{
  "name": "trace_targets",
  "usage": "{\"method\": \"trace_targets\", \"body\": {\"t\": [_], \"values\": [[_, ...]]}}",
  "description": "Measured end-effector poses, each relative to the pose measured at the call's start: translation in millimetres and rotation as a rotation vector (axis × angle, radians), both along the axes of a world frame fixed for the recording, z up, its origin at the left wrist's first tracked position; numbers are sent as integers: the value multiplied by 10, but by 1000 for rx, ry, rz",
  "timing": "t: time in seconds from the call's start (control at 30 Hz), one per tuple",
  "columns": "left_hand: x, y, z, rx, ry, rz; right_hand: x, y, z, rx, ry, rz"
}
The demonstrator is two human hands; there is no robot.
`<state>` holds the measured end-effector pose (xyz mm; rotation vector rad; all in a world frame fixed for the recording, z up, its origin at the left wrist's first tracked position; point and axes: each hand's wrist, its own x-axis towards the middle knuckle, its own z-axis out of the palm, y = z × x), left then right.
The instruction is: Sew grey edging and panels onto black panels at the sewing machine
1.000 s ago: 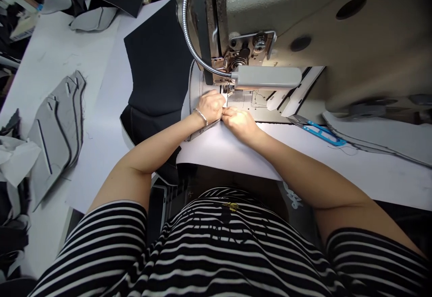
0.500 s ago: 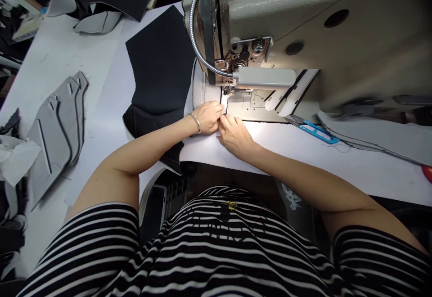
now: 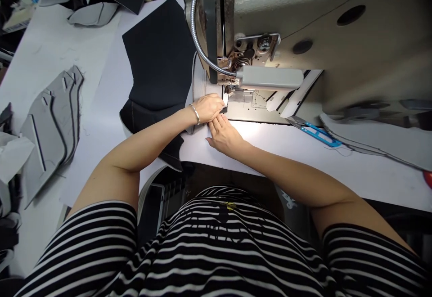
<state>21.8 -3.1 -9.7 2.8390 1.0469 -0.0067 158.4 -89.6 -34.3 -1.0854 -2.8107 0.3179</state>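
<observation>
My left hand, with a bracelet at the wrist, has its fingers curled and pinches the edge of a grey fabric piece just in front of the sewing machine's presser foot. My right hand lies right beside it on the same piece, fingers stretched flat and pressing down. The big beige sewing machine fills the upper right, with a lamp on a gooseneck lighting the needle plate. Most of the grey piece is hidden under my hands.
A black fabric panel lies left of the machine. Stacked grey cut pieces sit at the far left, more black and grey pieces at the back. Blue-handled snips rest on the white table to the right.
My right hand has slid back toward me and flattened out on the piece. My left hand stays pinched at the presser foot. The view shifted slightly.
</observation>
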Motion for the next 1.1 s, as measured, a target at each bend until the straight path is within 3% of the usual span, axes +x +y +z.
{"method": "trace_targets", "body": {"t": [0.17, 0.5, 0.63, 0.83, 1.1], "values": [[9, 97, -47, -14, -44, 52, -58, 109, 34, -34, -50, -13], [42, 152, -162, 54, -125, 116, -185, 291, -123, 56, 10, -104], [63, 219, -168, 74, -167, 217, -174, 363, -136, 33, 69, -129], [88, 334, -119, 99, -74, 323, -96, 493, -168, -4, 214, -108], [128, 338, -145, 74, -66, 388, -79, 513, -187, -8, 223, -100]]}}
